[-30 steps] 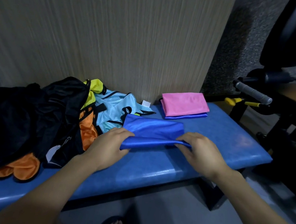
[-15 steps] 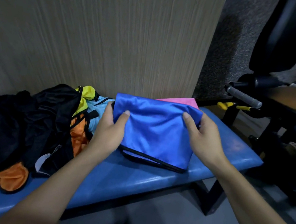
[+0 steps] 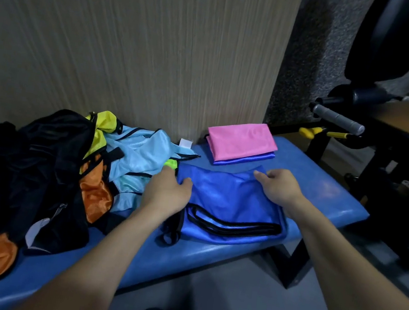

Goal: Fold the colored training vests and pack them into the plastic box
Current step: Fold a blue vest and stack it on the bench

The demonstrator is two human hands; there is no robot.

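Blue vest (image 3: 228, 198) now flat beneath hands.

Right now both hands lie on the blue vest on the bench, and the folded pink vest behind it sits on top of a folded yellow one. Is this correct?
Not quite. The head view shows the pink vest resting on a folded blue one, not a yellow one. The rest holds: the left hand and right hand both lie on the blue vest on the bench.
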